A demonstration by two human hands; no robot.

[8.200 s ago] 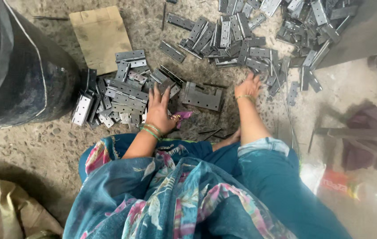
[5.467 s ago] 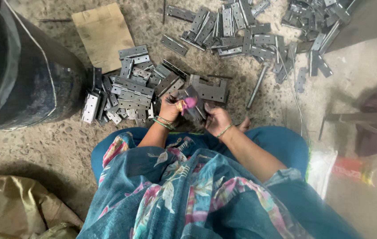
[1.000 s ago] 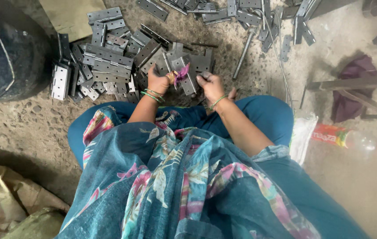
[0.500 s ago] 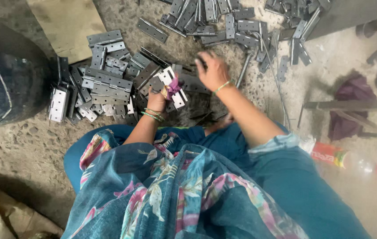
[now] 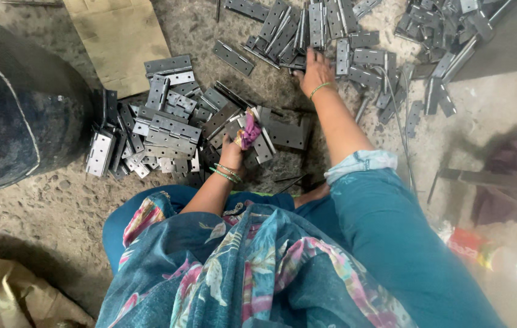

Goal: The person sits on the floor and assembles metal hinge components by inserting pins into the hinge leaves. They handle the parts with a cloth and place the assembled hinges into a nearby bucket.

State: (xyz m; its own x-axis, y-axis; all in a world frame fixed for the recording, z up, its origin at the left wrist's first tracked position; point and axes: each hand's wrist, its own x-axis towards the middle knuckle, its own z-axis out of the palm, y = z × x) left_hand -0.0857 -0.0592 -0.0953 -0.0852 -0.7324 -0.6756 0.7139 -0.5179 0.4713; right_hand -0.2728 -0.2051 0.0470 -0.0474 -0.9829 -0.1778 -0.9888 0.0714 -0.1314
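I sit on a gritty concrete floor among grey metal hinges. My left hand [image 5: 236, 144], with a pink cloth wrapped on its thumb, grips a metal hinge [image 5: 261, 144] just in front of my knees. My right hand [image 5: 315, 68] reaches far forward, its fingers pressed down onto the far pile of hinges [image 5: 307, 30]; whether it grips one I cannot tell. A near pile of hinges [image 5: 167, 130] lies to the left of my left hand. A larger hinge plate [image 5: 285, 132] lies flat beside the left hand.
A big dark drum [image 5: 15, 103] stands at the left. A brown cardboard sheet [image 5: 119, 36] lies beyond the near pile. More hinges [image 5: 446, 36] lie at the top right. A purple cloth [image 5: 513, 176] and a plastic bottle [image 5: 489, 255] are at the right, a tan sack [image 5: 9, 297] at the bottom left.
My right hand has left the hinge held at my knees and stretched forward to the far pile. My left hand keeps hold of its hinge.
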